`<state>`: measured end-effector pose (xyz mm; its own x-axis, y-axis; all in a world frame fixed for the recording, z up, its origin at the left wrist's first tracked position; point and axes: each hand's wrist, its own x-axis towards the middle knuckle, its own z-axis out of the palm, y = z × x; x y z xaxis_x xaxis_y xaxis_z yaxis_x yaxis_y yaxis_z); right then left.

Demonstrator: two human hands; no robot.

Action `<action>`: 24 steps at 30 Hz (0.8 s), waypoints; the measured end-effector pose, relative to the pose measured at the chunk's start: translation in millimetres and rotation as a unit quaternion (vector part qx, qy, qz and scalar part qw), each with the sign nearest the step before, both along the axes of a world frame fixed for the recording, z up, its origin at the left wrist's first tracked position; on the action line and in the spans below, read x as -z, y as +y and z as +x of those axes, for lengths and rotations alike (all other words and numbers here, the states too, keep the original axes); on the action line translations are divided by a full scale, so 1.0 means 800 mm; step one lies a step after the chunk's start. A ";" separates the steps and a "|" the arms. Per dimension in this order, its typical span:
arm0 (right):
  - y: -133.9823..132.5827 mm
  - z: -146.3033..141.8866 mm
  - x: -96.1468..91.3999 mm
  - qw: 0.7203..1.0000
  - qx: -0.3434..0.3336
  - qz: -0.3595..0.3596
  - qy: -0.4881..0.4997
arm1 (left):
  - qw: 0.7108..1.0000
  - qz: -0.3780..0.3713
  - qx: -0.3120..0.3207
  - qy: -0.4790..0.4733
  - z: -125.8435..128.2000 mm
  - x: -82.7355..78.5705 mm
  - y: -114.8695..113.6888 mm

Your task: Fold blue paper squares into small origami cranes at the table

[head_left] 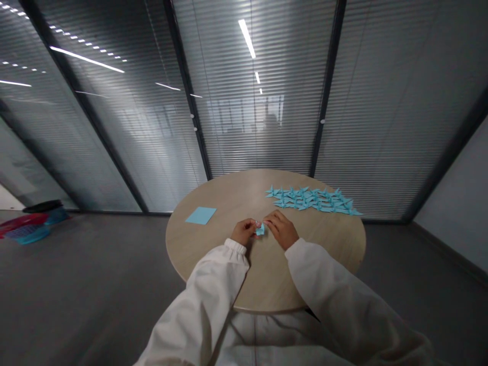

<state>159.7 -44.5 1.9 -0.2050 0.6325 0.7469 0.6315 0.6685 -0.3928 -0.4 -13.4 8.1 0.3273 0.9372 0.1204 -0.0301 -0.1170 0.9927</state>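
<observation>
My left hand (243, 232) and my right hand (281, 230) are close together above the middle of a round light-wood table (224, 195). Both pinch a small piece of folded light-blue paper (260, 230) at the fingertips, and my fingers partly hide it. Farther away on the right, several folded light-blue origami figures (312, 201) lie in close rows. A flat square sheet of light-blue paper (201, 215) lies on the left of the tabletop, out of reach of my fingertips at this moment.
Floor-to-ceiling glass panels with slatted blinds (259, 127) stand behind the table. On the grey floor at the far left lie a red and blue plastic basket (25, 229) and a dark object (43, 206). White sleeves cover both my forearms.
</observation>
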 end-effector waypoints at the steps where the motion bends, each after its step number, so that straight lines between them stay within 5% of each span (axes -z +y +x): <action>1: 0.000 0.000 -0.001 1.000 0.001 0.002 0.004 | 1.000 -0.004 0.003 -0.004 0.000 0.000 0.000; 9: 0.001 -0.001 -0.003 0.995 -0.059 -0.042 0.062 | 0.999 -0.038 0.012 -0.028 -0.001 0.002 0.001; 24: 0.005 0.001 0.002 0.996 -0.048 -0.026 0.063 | 1.000 -0.012 0.010 -0.006 0.000 -0.008 -0.005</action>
